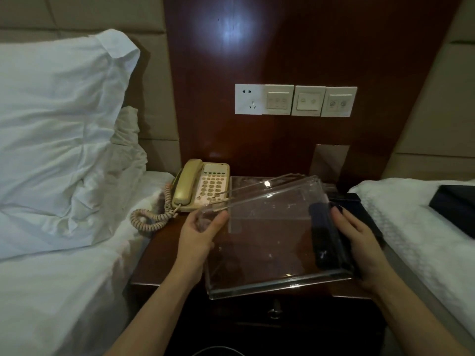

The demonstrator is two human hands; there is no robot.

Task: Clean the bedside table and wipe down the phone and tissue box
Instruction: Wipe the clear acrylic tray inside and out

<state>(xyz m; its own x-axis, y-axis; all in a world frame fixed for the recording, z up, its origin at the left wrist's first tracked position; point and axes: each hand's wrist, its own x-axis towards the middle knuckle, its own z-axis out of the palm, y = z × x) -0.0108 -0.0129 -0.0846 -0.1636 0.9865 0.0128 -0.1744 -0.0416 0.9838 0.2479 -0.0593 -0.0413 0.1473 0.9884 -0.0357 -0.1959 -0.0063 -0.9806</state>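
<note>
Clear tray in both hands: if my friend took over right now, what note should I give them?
Left hand: fingers grip the left edge of the clear tray.
Right hand: holds the tray's right edge.
Tray: held tilted just above the bedside table, with a dark remote lying along its right side.
Phone: at the table's back left corner, handset on its cradle, coiled cord hanging over the left edge.
Tissue box and cloth: not in view.
Done: cannot tell if anything has been wiped.
Left: set the tray somewhere safe, wipe the table, the phone and the tissue box.
</note>
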